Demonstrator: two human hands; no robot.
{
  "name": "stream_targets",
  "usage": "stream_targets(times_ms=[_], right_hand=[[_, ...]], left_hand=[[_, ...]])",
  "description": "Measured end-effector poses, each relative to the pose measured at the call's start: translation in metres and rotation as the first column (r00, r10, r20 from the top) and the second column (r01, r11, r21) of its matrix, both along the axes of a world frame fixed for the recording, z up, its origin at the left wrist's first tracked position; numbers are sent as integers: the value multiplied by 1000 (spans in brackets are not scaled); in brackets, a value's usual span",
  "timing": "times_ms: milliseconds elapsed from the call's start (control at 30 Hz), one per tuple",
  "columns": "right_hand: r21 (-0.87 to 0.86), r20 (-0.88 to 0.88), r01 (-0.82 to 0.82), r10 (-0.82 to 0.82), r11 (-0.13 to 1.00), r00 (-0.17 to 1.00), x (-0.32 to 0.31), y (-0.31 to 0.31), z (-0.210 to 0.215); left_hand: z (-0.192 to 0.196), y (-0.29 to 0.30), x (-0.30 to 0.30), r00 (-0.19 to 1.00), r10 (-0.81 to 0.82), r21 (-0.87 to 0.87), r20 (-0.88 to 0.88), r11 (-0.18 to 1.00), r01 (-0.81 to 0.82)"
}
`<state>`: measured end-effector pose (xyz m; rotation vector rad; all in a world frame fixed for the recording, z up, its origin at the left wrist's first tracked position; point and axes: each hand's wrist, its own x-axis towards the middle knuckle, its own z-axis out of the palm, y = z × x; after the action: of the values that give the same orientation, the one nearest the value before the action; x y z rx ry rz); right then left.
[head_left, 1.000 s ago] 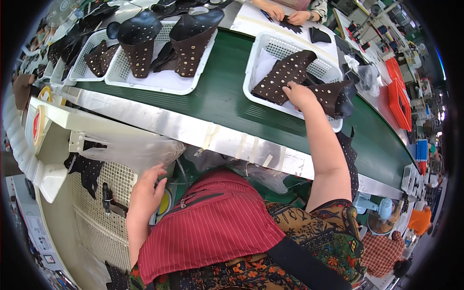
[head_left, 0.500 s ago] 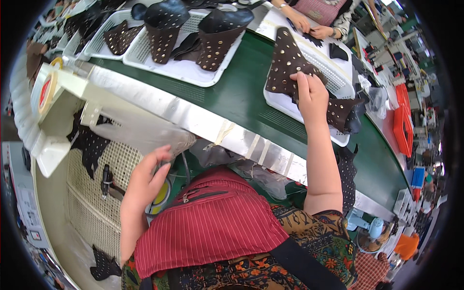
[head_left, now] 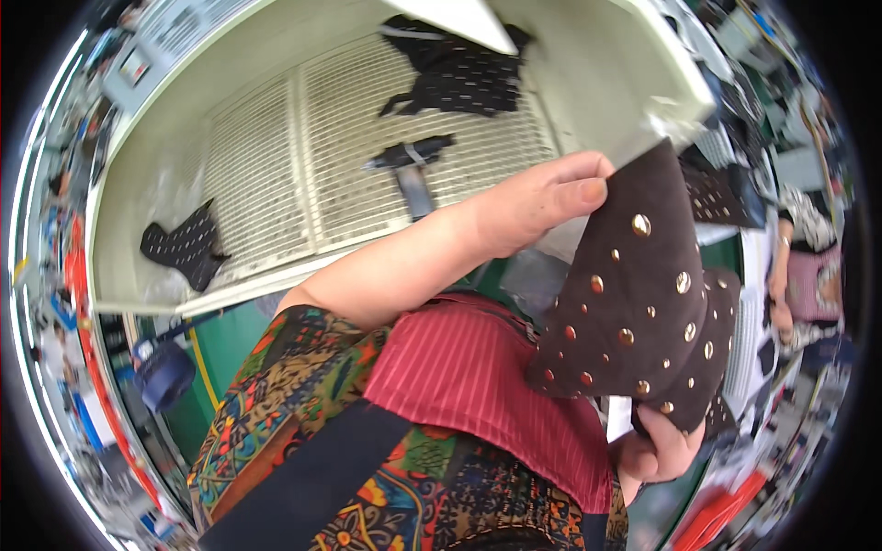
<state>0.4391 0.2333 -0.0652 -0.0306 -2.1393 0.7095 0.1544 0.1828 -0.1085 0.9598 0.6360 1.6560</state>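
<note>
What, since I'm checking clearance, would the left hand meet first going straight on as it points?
Apparently the brown studded piece, just beyond the left hand; they may be touching, but depth is unclear.

Studded piece (head_left: 643, 298): dark brown, shows gold-toned dots | apron (head_left: 469, 367): red, bears thin pale stripes | shirt (head_left: 276, 390): multicoloured ornamental pattern | strap (head_left: 312, 473): plain near-black | grille (head_left: 344, 138): cream | black pieces (head_left: 469, 84): pale-flecked

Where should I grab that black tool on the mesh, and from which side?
Best by its handle, probably from your own side with the palm toward the mesh. The black tool has its wider body across the picture, while the narrower handle points toward you. Your left forearm lines up with the handle's near end, so shift it aside first.
</note>
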Motion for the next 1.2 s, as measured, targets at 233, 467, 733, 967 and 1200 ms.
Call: stream_targets(times_ms=[233, 467, 733, 967, 1200], right_hand=[[-80, 154, -52, 64, 995, 986, -82, -49, 7], [-63, 300, -320, 324, 945, 897, -191, -93, 16], [-97, 483, -455, 442, 885, 756, -284, -141, 20], [-273, 565, -455, 524, 847, 637, -332, -158, -5], [-536, 577, -43, 403, 843, 710, -324, -150, -56]], left_hand=[[13, -94, -81, 952, 288, -29, -100, 956, -292], [-20, -208, -153, 930, 365, -340, 43, 881, -330], [-26, -301, -205, 889, 441, -291, -123, 840, -458], [-8, -331, -230, 549, 817, -402, -176, 449, -798], [55, -336, -245, 2, 640, 202, -768, 245, -948]])
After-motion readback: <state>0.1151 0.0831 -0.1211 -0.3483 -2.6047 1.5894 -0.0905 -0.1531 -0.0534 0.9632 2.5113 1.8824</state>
